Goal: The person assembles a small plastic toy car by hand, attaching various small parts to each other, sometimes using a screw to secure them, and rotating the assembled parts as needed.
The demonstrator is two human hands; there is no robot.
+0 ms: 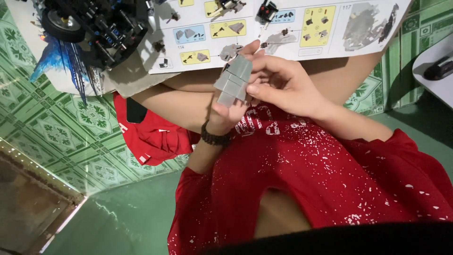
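Both my hands hold a small grey assembly of angular plastic panels [233, 80] above my lap. My left hand [225, 112], with a dark beaded bracelet on its wrist, supports it from below. My right hand [283, 84] pinches it from the right side, thumb pressed on the lower panel. An open building instruction booklet [283, 23] lies across my knees just beyond the hands, with small dark pieces resting on its pages.
A partly built black model car [94, 23] with a wheel sits at the top left beside blue translucent pieces [56, 59]. Green patterned floor tiles [61, 132] spread to the left. A white surface with a dark object [439, 68] is at the right edge.
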